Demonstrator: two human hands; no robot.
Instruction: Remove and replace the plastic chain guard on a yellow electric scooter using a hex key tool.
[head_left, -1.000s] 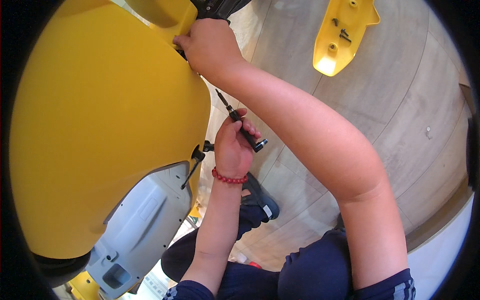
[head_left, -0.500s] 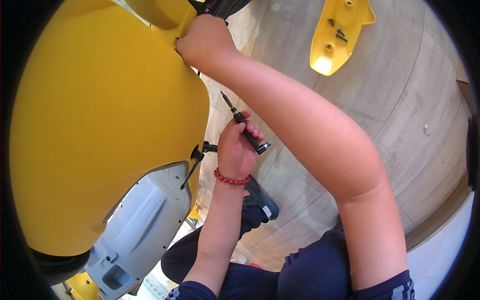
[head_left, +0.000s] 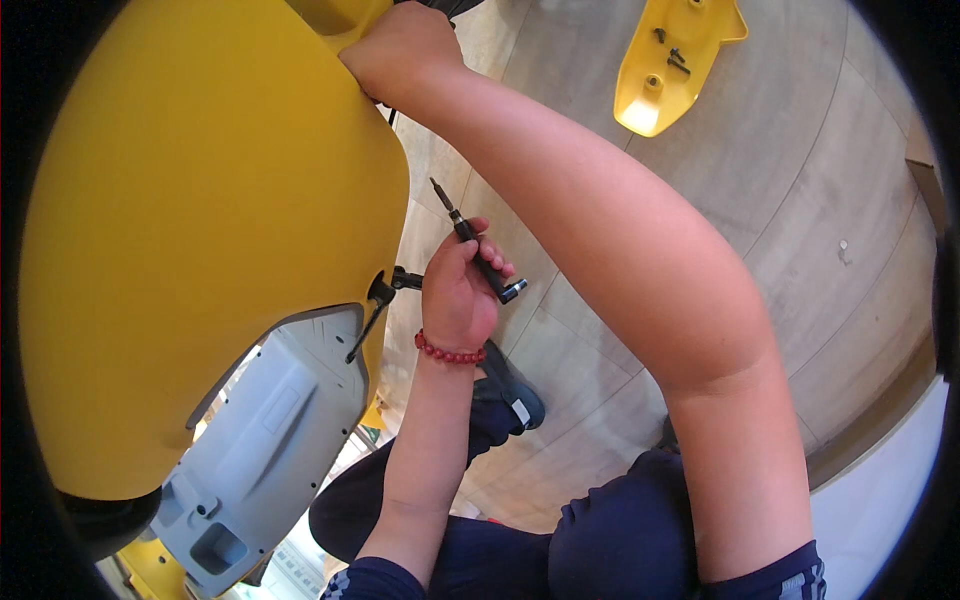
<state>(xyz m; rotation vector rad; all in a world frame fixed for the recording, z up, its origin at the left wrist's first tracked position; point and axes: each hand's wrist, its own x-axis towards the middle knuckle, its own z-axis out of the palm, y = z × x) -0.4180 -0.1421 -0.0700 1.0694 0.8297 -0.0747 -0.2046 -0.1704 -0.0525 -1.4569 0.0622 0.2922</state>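
My left hand (head_left: pixel 459 292), with a red bead bracelet (head_left: pixel 447 352) at its wrist, is closed around a slim black screwdriver (head_left: pixel 481 256). Its dark bit points up and to the left, and its other end bends into a short silver-tipped piece. At the upper edge of a large yellow panel (head_left: pixel 230 230), my right hand (head_left: pixel 405 55) is curled like a fist. Its fingers are hidden behind the panel edge, so what they grip cannot be made out. My right forearm stretches from the lower right up to that edge. Beside my left hand, a black lever (head_left: pixel 368 325) sticks out of the yellow panel.
A long yellow cover (head_left: pixel 675 95) lies on the wood-look floor (head_left: pixel 590 400), with several dark screws (head_left: pixel 677 62) in it. Below the yellow panel is a grey plastic part (head_left: pixel 270 430). My dark shoe (head_left: pixel 514 388) is behind my left wrist. A small pale scrap (head_left: pixel 844 251) lies at right.
The view has shifted slightly, so the panel and both hands sit a little farther left and up. The grip on the screwdriver looks the same, and the right hand stays at the panel edge.
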